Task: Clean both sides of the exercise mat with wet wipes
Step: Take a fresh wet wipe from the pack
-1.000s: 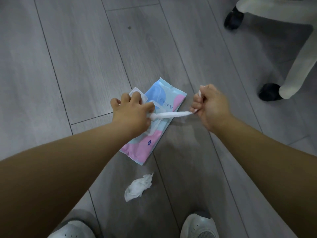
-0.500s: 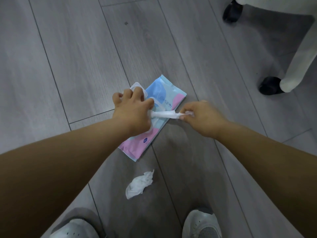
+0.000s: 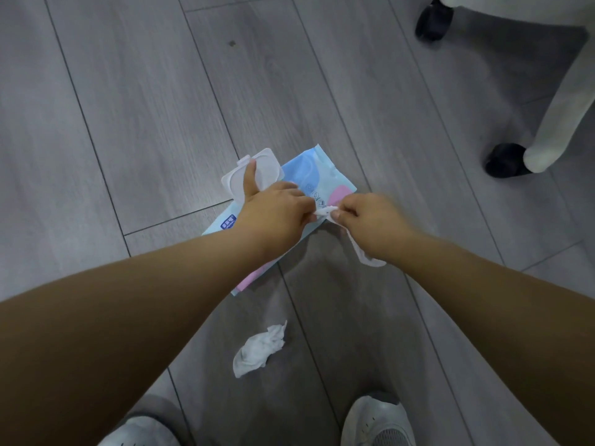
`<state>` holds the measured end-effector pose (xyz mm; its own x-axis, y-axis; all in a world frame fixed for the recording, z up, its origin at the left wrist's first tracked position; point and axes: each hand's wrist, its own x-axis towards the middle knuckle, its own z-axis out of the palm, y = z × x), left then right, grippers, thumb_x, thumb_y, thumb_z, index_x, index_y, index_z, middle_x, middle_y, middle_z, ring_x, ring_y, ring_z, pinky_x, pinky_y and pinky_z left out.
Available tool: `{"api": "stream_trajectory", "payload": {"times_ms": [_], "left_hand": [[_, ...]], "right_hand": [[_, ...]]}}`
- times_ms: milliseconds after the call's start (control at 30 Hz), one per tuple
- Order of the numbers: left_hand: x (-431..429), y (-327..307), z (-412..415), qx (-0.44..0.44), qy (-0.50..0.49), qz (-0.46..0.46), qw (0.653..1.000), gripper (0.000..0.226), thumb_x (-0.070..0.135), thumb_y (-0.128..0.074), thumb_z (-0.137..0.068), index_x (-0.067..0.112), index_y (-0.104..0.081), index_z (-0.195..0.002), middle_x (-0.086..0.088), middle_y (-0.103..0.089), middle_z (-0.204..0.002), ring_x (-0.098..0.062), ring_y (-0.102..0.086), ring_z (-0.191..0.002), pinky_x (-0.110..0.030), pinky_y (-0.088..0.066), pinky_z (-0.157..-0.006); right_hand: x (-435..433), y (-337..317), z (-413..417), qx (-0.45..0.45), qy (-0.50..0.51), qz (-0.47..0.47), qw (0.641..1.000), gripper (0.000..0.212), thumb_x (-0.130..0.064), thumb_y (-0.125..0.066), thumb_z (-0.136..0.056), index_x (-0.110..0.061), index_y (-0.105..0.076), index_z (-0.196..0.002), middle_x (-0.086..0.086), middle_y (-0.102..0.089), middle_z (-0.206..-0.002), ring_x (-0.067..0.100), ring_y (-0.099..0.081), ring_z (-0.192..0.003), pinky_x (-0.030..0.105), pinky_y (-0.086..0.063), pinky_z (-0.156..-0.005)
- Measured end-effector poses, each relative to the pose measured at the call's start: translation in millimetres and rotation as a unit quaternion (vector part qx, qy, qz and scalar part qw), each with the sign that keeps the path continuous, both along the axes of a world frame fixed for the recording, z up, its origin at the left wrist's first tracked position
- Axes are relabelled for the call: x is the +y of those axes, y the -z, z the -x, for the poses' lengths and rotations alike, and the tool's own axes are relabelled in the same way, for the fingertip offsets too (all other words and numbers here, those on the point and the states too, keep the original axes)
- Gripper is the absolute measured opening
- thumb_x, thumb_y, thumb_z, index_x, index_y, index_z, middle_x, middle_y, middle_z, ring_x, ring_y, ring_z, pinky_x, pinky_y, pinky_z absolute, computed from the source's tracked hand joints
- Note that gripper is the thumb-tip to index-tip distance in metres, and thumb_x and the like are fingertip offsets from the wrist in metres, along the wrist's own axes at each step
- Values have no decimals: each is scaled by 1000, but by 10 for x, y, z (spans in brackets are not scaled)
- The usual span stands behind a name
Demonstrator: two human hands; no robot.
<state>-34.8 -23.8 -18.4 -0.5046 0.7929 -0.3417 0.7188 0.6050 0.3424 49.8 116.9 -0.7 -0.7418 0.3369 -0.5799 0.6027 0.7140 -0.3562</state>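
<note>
A blue and pink wet wipe pack lies on the grey floor with its white flip lid open. My left hand bears down on the pack with curled fingers, one finger stretched onto the lid and the thumb against the wipe. My right hand pinches a white wet wipe just right of the pack; its tail hangs below my wrist. The exercise mat is not in view.
A crumpled used wipe lies on the floor between the pack and my white shoes. A white chair base with black castors stands at the upper right.
My right hand has come back close to the left, so the stretched wipe is now bunched between them. One left finger has moved out onto the lid.
</note>
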Motion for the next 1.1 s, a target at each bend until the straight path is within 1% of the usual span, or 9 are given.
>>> {"api": "stream_trajectory", "payload": {"times_ms": [133, 267, 367, 467, 633, 700, 800, 900, 1100], "left_hand": [[27, 4, 13, -15, 1, -2, 1000, 23, 27, -40, -99, 29, -63, -101, 10, -61, -104, -11, -53, -108, -57, 3, -112], [67, 12, 32, -22, -15, 3, 1000, 20, 24, -42, -98, 30, -61, -100, 10, -60, -101, -13, -55, -103, -57, -2, -112], [117, 20, 52, -34, -34, 3, 999, 19, 21, -44, -97, 30, -61, -98, 11, -56, -94, -14, -55, -101, -56, -3, -113], [129, -27, 33, -47, -27, 2, 999, 19, 18, -46, -96, 26, -63, -99, 8, -56, -95, -15, -55, -100, -55, -4, -114], [-308, 39, 101, -44, -20, -5, 999, 19, 18, -43, -96, 26, -58, -88, 11, -48, -84, -17, -53, -89, -52, -12, -112], [-238, 44, 205, -54, -47, 0, 997, 21, 19, -40, -98, 24, -58, -90, 10, -49, -86, -15, -49, -86, -53, -10, -113], [-54, 29, 201, -76, -53, 11, 996, 22, 27, -41, -99, 19, -61, -97, 5, -55, -95, -16, -50, -93, -59, -13, -110], [-59, 43, 166, -55, -60, 9, 997, 26, 38, -42, -98, 18, -60, -98, 1, -59, -103, -19, -52, -98, -56, -20, -108], [-327, -160, -179, -55, -93, -2, 994, 45, 31, -55, -92, 22, -47, -135, 1, -44, -140, -24, -42, -125, -50, -29, -109]], "right_hand": [[-16, 41, 91, 5, 41, -11, 999, 23, -29, -47, -96, -12, -62, -91, 5, -57, -87, 22, -56, -80, 26, -40, -67], [-14, 57, 196, -1, 80, -22, 997, 20, -29, -51, -95, -12, -60, -91, 4, -57, -87, 16, -53, -74, 19, -35, -53], [-66, 136, 297, -22, 86, -37, 995, 22, -31, -51, -95, -11, -61, -96, 4, -59, -90, 16, -55, -75, 22, -41, -60], [12, 149, 365, -56, 131, -49, 989, 19, -26, -51, -96, -10, -58, -103, 3, -55, -85, 14, -50, -67, 20, -37, -55], [625, 74, -103, -128, 158, -90, 975, 29, -18, -45, -96, 2, -61, -111, 19, -61, -111, 34, -56, -102, 32, -42, -79], [498, 141, -163, -88, 174, -18, 981, 23, -24, -52, -94, -6, -66, -93, 14, -62, -92, 28, -57, -85, 28, -41, -65], [311, 123, 22, 11, 165, 22, 986, 30, -25, -51, -94, -15, -54, -66, 5, -51, -68, 16, -46, -61, 24, -31, -51], [245, 36, 101, 77, 161, 64, 982, 26, -27, -52, -94, -10, -60, -77, 3, -52, -69, 12, -45, -61, 23, -35, -55], [34, 15, -292, 83, 211, 117, 967, 20, -22, -60, -89, -8, -66, -75, 5, -57, -67, 16, -49, -64, 30, -40, -64]]}}
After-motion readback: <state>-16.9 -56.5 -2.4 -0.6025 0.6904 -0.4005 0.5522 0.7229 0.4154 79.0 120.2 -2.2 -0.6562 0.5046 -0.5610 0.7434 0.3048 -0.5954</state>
